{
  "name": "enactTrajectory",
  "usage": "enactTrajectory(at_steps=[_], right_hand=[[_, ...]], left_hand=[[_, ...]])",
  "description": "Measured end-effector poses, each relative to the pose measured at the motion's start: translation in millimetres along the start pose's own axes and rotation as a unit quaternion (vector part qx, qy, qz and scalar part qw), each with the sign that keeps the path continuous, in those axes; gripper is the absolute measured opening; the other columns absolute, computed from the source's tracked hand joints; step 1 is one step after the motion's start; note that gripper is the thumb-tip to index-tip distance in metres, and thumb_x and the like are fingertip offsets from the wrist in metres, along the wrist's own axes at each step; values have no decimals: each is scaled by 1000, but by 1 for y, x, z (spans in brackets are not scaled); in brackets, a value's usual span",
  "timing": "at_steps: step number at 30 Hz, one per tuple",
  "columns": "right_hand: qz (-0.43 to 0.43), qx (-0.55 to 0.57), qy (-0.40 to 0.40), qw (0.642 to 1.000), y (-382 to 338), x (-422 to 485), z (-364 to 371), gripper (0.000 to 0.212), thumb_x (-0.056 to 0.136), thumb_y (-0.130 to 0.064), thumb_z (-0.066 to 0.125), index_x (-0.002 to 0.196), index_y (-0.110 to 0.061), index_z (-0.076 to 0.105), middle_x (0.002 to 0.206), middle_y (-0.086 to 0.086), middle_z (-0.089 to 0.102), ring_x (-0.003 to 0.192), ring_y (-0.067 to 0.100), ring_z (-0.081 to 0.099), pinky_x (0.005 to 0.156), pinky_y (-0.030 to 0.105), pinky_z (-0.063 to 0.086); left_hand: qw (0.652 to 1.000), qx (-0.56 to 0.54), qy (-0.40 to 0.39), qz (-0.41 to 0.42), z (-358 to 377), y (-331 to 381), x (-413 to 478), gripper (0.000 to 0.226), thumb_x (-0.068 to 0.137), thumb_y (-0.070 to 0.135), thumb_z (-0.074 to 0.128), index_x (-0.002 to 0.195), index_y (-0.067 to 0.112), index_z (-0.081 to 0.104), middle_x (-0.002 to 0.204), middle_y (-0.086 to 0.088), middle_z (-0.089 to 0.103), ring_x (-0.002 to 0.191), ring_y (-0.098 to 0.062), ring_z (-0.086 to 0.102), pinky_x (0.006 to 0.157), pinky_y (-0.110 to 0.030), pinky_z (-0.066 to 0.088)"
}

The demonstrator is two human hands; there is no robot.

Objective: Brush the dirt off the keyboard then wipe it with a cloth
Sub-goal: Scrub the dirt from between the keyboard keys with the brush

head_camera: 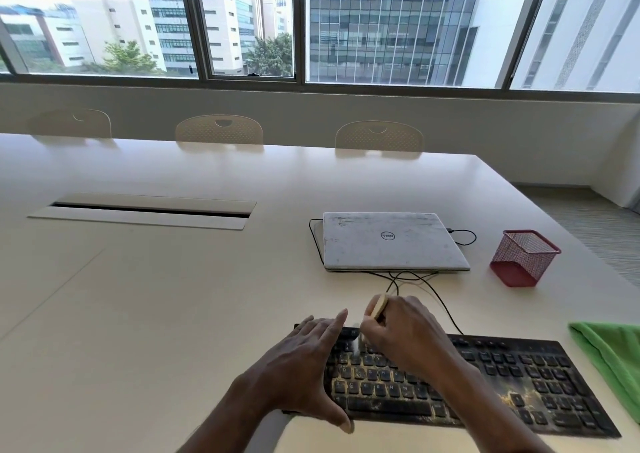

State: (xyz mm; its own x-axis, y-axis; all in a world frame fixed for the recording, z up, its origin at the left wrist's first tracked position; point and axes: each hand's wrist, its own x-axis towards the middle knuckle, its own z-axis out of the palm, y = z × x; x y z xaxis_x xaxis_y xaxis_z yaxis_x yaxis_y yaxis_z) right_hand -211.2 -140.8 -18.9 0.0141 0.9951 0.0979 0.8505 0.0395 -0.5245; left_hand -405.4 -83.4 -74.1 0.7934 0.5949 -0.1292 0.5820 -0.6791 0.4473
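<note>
1. My left hand (304, 359) lies flat over the left end of the keyboard (502, 380). Its fingers are straight and spread apart, reaching toward the far edge, and the thumb runs along the near edge.
2. My right hand (405, 331) is curled round the brush (378, 306). The pale handle sticks up out of my grip toward the far side of the surface (156, 296).
3. The light bristles point down onto the upper-left rows of keys, just beside my left fingertips. They are blurred, so I cannot make out more of them.
4. The keyboard is black and lies flat near the front edge of the surface, slightly angled, with its right end closer to me. Yellowish dirt is scattered over the letter keys in the middle and over a patch near the arrow keys.
5. The green cloth (613, 355) lies on the surface just beside the keyboard's right end, partly cut off by the frame edge.
6. A closed grey laptop (388, 241) sits beyond the keyboard. Black cables (440, 300) run from it toward the keyboard's far edge.
7. A red mesh holder (523, 258) stands to the right of the laptop, apart from it.
8. A long cable hatch (145, 210) is set into the surface at the far left.
9. Pale chairs (219, 128) line the far side, under a row of windows (391, 36).
</note>
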Motion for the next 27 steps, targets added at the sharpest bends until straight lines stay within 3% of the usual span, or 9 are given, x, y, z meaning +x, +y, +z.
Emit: enactTrajectory(at_steps=[3, 8, 12, 16, 18, 21, 24, 27], right_hand=[[5, 7, 32, 999, 1, 1, -2, 19, 98, -26, 54, 86, -19, 67, 58, -5, 61, 41, 4, 48, 48, 15, 44], [7, 1, -20, 1000, 4, 1, 1, 27, 96, -26, 53, 82, -9, 69, 68, 9, 70, 46, 8, 46, 50, 28, 52], [6, 4, 27, 1000, 5, 2, -2, 22, 99, -27, 54, 85, -17, 68, 61, -2, 65, 41, 3, 46, 47, 17, 46], [10, 0, -32, 999, 9, -1, -1, 26, 98, -26, 52, 82, -12, 66, 71, 8, 71, 47, 8, 47, 49, 21, 49], [10, 8, -15, 1000, 8, -1, -3, 25, 98, -26, 53, 81, -14, 66, 68, 5, 70, 45, 4, 47, 48, 20, 49], [12, 5, 37, 999, 9, -1, -5, 21, 99, -26, 54, 86, -17, 69, 62, -3, 66, 42, 3, 50, 48, 18, 48], [20, -9, 2, 1000, 14, -1, -4, 27, 96, -27, 53, 81, -12, 70, 70, 6, 71, 47, 7, 50, 54, 30, 56], [25, -12, -4, 1000, 14, -3, -6, 27, 96, -26, 53, 80, -11, 69, 68, 6, 71, 44, 5, 46, 50, 26, 52]], left_hand=[[1000, 7, 2, 1, 0, -1, 0, 149, 61, 77, 81, 159, 29, -21, 168, 5, 14, 151, -8, 9, 120, -20, -1], [1000, 6, 6, -2, 2, -3, 1, 150, 60, 79, 80, 159, 29, -21, 168, 4, 15, 152, -11, 10, 122, -23, 4], [1000, 11, 10, -1, 3, -3, 1, 150, 60, 80, 80, 159, 27, -19, 168, 4, 15, 152, -12, 10, 123, -25, 8], [1000, 14, 4, -2, 4, -2, 4, 150, 59, 81, 79, 159, 28, -19, 168, 4, 14, 152, -13, 12, 125, -28, 12], [1000, 16, 1, -3, 6, -1, 6, 151, 58, 83, 78, 159, 29, -21, 168, 3, 13, 152, -14, 11, 126, -31, 13], [1000, 20, -1, -3, 6, 0, 7, 150, 59, 82, 78, 159, 28, -20, 168, 4, 12, 153, -15, 11, 127, -32, 13], [1000, 21, -1, -3, 6, 1, 7, 151, 59, 82, 78, 159, 28, -21, 169, 4, 11, 154, -15, 9, 127, -34, 12], [1000, 21, -1, -2, 7, 2, 8, 150, 60, 81, 79, 159, 28, -21, 169, 3, 11, 153, -15, 9, 124, -29, 8]])
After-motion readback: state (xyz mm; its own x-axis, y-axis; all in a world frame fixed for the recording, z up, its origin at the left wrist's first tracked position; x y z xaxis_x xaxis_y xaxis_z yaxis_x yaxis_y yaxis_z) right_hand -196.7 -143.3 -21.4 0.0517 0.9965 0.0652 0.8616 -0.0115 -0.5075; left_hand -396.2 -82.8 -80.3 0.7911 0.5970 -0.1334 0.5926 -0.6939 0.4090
